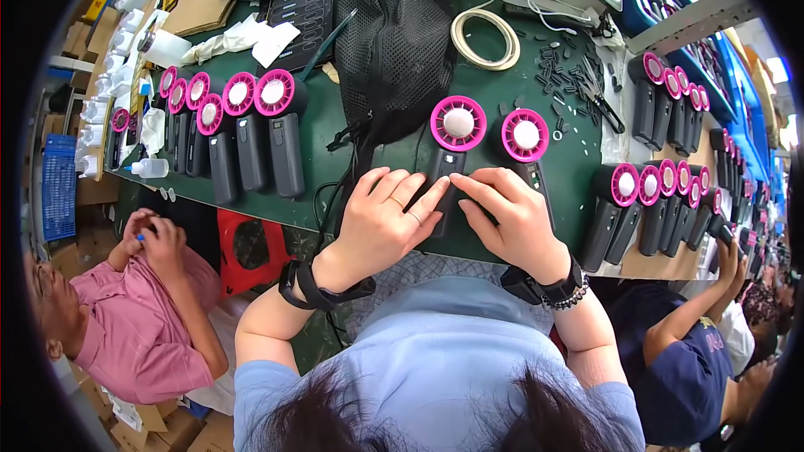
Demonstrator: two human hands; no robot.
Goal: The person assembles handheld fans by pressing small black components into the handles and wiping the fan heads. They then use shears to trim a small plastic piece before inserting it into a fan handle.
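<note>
A black handheld fan [458, 121] with a magenta ring and white centre lies on the green work table in front of me, its handle under my fingertips. My left hand [387, 208] spreads its fingers from the left side, the index fingertip touching the handle. From the other side, my right hand [512, 211] has its index fingertip on the handle's face, with the fingers stretched out. What lies beneath the fingertips is hidden. Close to my right hand is a second fan [525, 136] of the same kind, its handle partly covered by that hand.
Several fans [251, 138] line the table's left side; more fans [624, 209] stand at the right. Behind are a black mesh bag [387, 46], a tape roll [485, 39], small black pieces [563, 71] and tweezers [599, 96]. Co-workers sit on both sides.
</note>
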